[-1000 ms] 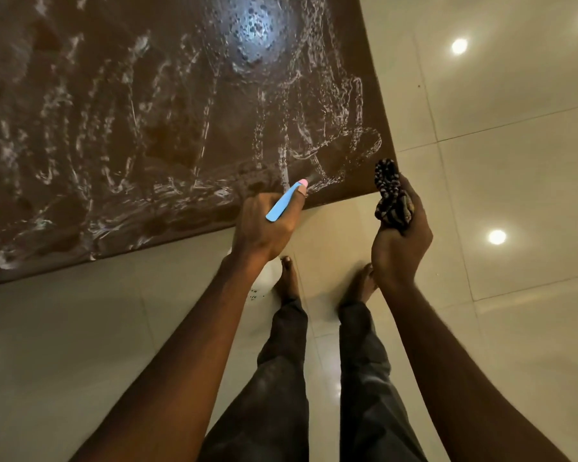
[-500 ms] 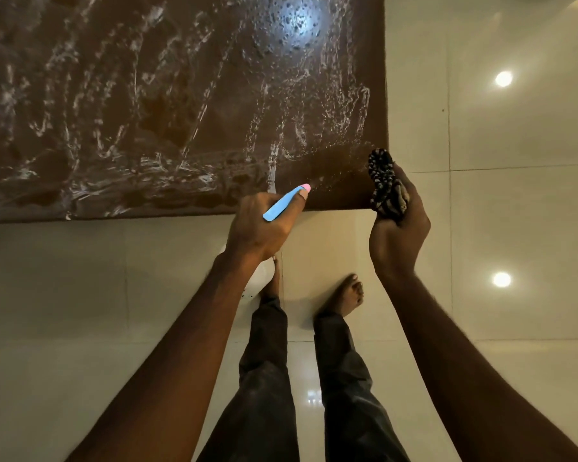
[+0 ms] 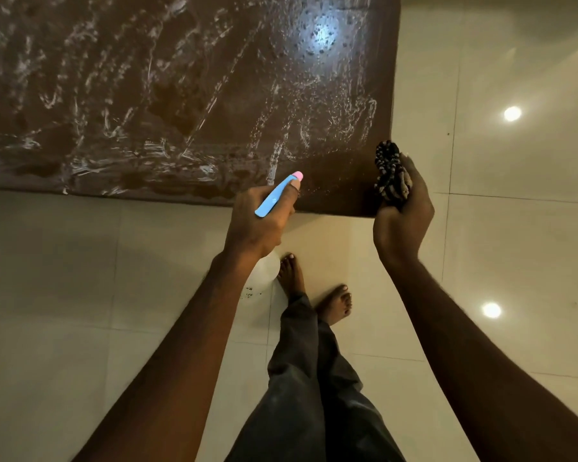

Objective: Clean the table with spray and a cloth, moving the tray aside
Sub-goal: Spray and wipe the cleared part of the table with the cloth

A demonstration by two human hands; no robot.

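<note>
1. Grips the spray bottle [image 3: 277,196] in the left hand [image 3: 257,225], fingers curled round its neck, one fingertip up beside the pink nozzle tip.
2. Holds the blue spray head just over the near edge of the table [image 3: 181,95], right of middle, nozzle pointing toward the far side.
3. White bottle body hanging below the wrist, mostly hidden by hand and forearm.
4. Clenches a bunched black-and-white patterned cloth [image 3: 391,176] in the right hand [image 3: 402,218], raised at the table's near right corner; cannot tell whether cloth and top touch.
5. Across the brown top: white foam streaks [image 3: 167,158] and droplets nearly everywhere, with a bright lamp glare [image 3: 321,31] on the far right part.
6. Stands on pale glossy floor tiles [image 3: 47,295] with bare feet [image 3: 336,303] near the table edge, between the two arms, one foot just beside the bottle body.
7. Dark trousers [image 3: 314,378] low in the middle of the view.
8. Right of the table, on the tiles: two round light reflections [image 3: 512,113], well apart from each other.
9. Blocking the view: both forearms across the near floor, left hand over a strip of the table's near edge.
</note>
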